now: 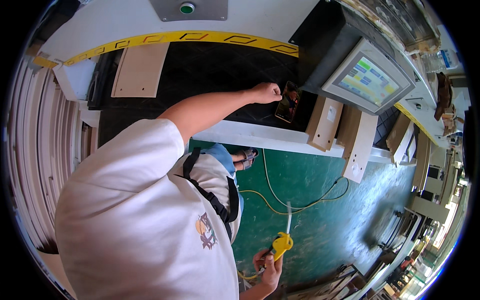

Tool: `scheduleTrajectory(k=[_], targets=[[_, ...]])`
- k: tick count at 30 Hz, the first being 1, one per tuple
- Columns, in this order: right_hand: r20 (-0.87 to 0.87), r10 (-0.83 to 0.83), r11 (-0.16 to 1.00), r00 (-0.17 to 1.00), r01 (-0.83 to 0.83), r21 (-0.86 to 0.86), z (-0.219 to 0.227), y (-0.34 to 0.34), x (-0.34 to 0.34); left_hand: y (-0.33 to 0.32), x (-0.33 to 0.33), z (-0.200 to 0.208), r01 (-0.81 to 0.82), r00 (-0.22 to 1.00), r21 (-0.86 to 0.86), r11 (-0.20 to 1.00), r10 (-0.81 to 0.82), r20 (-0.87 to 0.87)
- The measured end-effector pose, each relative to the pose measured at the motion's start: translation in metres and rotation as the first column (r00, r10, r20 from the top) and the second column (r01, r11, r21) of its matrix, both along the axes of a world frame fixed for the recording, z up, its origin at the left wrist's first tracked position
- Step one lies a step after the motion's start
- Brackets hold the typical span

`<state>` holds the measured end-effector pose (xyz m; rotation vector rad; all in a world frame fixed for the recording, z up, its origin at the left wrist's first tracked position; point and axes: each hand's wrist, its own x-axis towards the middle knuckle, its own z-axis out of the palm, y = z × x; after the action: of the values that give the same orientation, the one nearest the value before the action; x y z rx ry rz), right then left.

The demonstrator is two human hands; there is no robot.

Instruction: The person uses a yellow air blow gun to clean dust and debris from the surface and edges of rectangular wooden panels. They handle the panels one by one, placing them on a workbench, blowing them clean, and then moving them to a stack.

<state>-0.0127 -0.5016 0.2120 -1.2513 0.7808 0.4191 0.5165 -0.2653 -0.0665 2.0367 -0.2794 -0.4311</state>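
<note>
My left hand point(266, 93) reaches over the black machine bed with its fingers curled in, and I see nothing in them. Its knuckles are right beside a smartphone point(288, 102) with a lit picture on its screen; whether they touch it I cannot tell. Low in the view, my right hand point(270, 270) is wrapped round a yellow air blow gun point(282, 243). A pale, straight nozzle point(289, 220) sticks up from the gun, and a yellow hose point(247, 276) shows below the hand.
A control screen point(367, 77) on a dark housing stands right of the phone. Drilled wood panels point(325, 125) jut over the bed's edge beneath it; another panel point(140, 70) lies at far left. Hoses point(300, 207) trail across the green floor point(310, 175). Stacked boards point(42, 150) line the left.
</note>
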Motion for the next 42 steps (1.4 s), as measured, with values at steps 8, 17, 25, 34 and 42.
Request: scheduleTrajectory(k=[8,17,25,34,42], targets=[[-0.083,0.010,0.992,0.997,0.001,0.127,-0.006,0.012,-0.010,-0.022,0.009,0.009,0.006,0.982,0.211,0.978,0.034,-0.184],[0.003,0.289,0.912,0.957,-0.276,0.303,-0.035,0.003,-0.024,-0.042,0.002,0.007,-0.041,0.987,0.375,0.926,0.095,-0.127],[-0.003,0.174,0.943,0.985,-0.166,0.289,-0.031,0.013,-0.026,-0.047,0.006,-0.005,-0.190,0.970,0.370,0.909,0.233,-0.073],[0.029,0.209,0.936,0.977,-0.209,0.282,-0.031,0.017,-0.025,-0.039,-0.007,0.009,-0.145,0.979,0.320,0.936,0.183,-0.092],[-0.013,0.257,0.925,0.966,-0.242,0.291,-0.024,0.023,-0.021,-0.031,-0.005,0.013,-0.051,0.988,0.306,0.951,0.092,-0.122]])
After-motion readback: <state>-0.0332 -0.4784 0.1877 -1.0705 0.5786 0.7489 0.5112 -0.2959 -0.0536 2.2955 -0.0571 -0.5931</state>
